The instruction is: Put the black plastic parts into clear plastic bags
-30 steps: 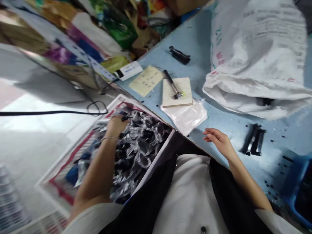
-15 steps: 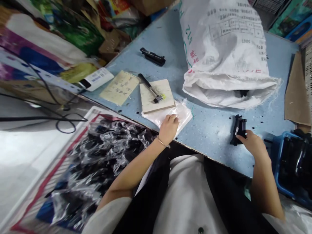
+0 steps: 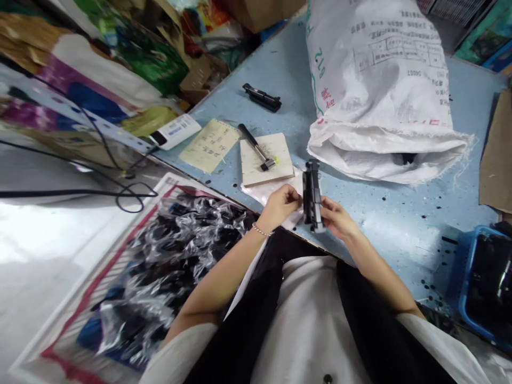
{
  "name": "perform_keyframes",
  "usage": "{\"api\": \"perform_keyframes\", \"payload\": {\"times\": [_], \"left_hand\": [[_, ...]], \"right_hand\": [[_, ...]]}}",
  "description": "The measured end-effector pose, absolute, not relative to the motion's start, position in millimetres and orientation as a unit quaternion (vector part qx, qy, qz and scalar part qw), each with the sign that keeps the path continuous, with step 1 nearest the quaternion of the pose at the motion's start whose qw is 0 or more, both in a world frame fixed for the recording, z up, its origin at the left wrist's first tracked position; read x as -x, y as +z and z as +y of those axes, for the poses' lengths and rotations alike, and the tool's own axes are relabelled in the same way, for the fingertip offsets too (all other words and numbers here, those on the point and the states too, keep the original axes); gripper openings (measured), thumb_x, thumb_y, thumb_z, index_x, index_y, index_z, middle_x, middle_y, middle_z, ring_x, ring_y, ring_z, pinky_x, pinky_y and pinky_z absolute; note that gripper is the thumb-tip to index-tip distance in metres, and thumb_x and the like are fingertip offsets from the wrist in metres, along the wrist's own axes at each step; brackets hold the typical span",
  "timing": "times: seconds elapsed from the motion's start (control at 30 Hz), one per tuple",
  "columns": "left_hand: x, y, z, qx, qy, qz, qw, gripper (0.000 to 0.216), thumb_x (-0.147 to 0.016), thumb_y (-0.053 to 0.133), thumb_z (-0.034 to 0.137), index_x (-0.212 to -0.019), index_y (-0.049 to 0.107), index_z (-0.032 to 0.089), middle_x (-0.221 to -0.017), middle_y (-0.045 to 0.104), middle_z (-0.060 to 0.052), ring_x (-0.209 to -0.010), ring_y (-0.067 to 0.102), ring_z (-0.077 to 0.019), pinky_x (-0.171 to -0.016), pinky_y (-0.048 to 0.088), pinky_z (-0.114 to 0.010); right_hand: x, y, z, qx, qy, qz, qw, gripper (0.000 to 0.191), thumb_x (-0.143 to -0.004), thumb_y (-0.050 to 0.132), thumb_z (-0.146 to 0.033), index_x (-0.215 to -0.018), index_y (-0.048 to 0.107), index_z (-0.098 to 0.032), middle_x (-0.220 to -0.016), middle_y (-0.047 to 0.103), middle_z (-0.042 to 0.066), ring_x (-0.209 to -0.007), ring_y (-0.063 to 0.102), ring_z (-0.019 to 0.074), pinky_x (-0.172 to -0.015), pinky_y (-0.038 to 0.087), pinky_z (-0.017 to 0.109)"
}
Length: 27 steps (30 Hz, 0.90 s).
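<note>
My right hand (image 3: 335, 218) grips a long black plastic part (image 3: 312, 195) and holds it upright just above the blue table's (image 3: 376, 213) near edge. Beside it, my left hand (image 3: 280, 205) is closed in a pinch on the clear plastic bags (image 3: 267, 190) lying on the table, its fingertips close to the black part. A bracelet sits on my left wrist.
A wooden block (image 3: 269, 159) with a small hammer (image 3: 256, 146) lies behind the bags. A big white woven sack (image 3: 380, 90) lies open at the right. Another black part (image 3: 262, 98) lies farther back. A box of bagged black parts (image 3: 160, 250) stands lower left, a blue bin (image 3: 484, 288) at right.
My right hand picked up the black part from the table at the right and carried it left to the bags. My left hand closed on a bag.
</note>
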<state>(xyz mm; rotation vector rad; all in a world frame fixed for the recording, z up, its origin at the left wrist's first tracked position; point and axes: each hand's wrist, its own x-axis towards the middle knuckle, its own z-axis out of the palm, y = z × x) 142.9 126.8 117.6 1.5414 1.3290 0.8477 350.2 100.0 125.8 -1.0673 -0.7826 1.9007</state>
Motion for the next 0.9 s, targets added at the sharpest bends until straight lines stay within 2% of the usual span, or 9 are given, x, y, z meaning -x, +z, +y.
{"api": "perform_keyframes", "payload": {"times": [0.1,0.2,0.3,0.43,0.57,0.63,0.7,0.77,0.9], "left_hand": [[-138.2,121.8,117.6,-0.751,0.319,0.516,0.262,0.027,-0.086,0.050,0.007,-0.096,0.072,0.018,-0.117,0.073,-0.011,-0.109,0.068,-0.0243,-0.100,0.055,-0.044],[-129.0,121.1,116.8,-0.800,0.291,0.496,0.169,0.045,-0.090,0.043,0.004,-0.125,0.069,0.015,-0.139,0.064,-0.014,-0.128,0.061,-0.0261,-0.113,0.050,-0.047],[-129.7,118.5,117.2,-0.799,0.297,0.492,0.177,0.053,-0.091,0.043,0.005,-0.141,0.059,0.015,-0.146,0.059,-0.014,-0.135,0.058,-0.0239,-0.117,0.048,-0.042],[-145.6,126.1,98.5,-0.804,0.314,0.463,0.201,0.064,-0.094,0.042,0.005,-0.155,0.045,0.022,-0.152,0.054,-0.011,-0.141,0.053,-0.0224,-0.121,0.044,-0.041],[-161.6,138.5,62.4,-0.855,0.320,0.334,0.235,0.078,-0.094,0.038,0.001,-0.165,0.021,0.029,-0.154,0.053,-0.009,-0.143,0.051,-0.0198,-0.120,0.046,-0.039],[-165.4,139.6,49.6,-0.856,0.314,0.315,0.264,0.081,-0.093,0.040,0.003,-0.165,0.015,0.029,-0.155,0.050,-0.011,-0.144,0.050,-0.0205,-0.119,0.047,-0.039],[-166.0,138.3,42.0,-0.848,0.305,0.335,0.275,0.076,-0.095,0.049,0.012,-0.164,0.021,0.025,-0.154,0.049,-0.015,-0.144,0.050,-0.0248,-0.118,0.048,-0.043],[-163.4,137.6,36.9,-0.853,0.285,0.355,0.254,0.064,-0.096,0.056,0.022,-0.157,0.036,0.021,-0.144,0.056,-0.017,-0.136,0.056,-0.0271,-0.115,0.050,-0.045],[-137.5,140.4,35.9,-0.845,0.213,0.462,0.167,0.034,-0.102,0.049,0.024,-0.133,0.060,0.018,-0.124,0.067,-0.013,-0.119,0.065,-0.0237,-0.109,0.053,-0.041]], "right_hand": [[-343.1,114.4,107.9,0.443,0.736,-0.288,0.423,0.039,-0.060,0.091,-0.045,-0.079,0.068,-0.019,-0.068,0.063,-0.003,-0.056,0.052,0.0093,-0.053,0.044,0.022],[-371.9,111.5,88.3,0.477,0.728,-0.260,0.418,0.039,-0.060,0.092,-0.045,-0.080,0.071,-0.020,-0.070,0.066,-0.001,-0.058,0.056,0.0115,-0.054,0.045,0.023],[-397.6,114.6,56.4,0.472,0.774,-0.234,0.352,0.034,-0.064,0.091,-0.044,-0.078,0.071,-0.021,-0.073,0.070,0.003,-0.065,0.064,0.0175,-0.058,0.051,0.027],[-389.1,112.9,41.3,0.438,0.839,-0.195,0.258,0.034,-0.069,0.086,-0.047,-0.085,0.071,-0.021,-0.081,0.074,0.007,-0.070,0.067,0.0209,-0.062,0.055,0.032],[-359.6,105.4,62.7,0.502,0.744,-0.285,0.337,0.031,-0.075,0.079,-0.049,-0.083,0.065,-0.023,-0.081,0.071,0.004,-0.077,0.066,0.0212,-0.068,0.057,0.033],[-349.9,106.7,71.3,0.532,0.681,-0.348,0.363,0.027,-0.076,0.078,-0.046,-0.079,0.065,-0.023,-0.077,0.069,0.002,-0.079,0.064,0.0214,-0.072,0.056,0.033],[-344.3,112.7,73.0,0.555,0.608,-0.436,0.365,0.022,-0.076,0.077,-0.042,-0.080,0.066,-0.023,-0.077,0.068,0.001,-0.080,0.062,0.0215,-0.076,0.055,0.034],[-341.3,120.8,69.5,0.551,0.540,-0.530,0.352,0.019,-0.079,0.075,-0.041,-0.084,0.069,-0.023,-0.079,0.069,0.001,-0.080,0.062,0.0217,-0.079,0.055,0.035],[-340.6,127.6,62.3,0.478,0.613,-0.553,0.301,0.035,-0.082,0.076,-0.042,-0.112,0.073,-0.026,-0.105,0.077,0.003,-0.095,0.070,0.0234,-0.091,0.056,0.039]]}}
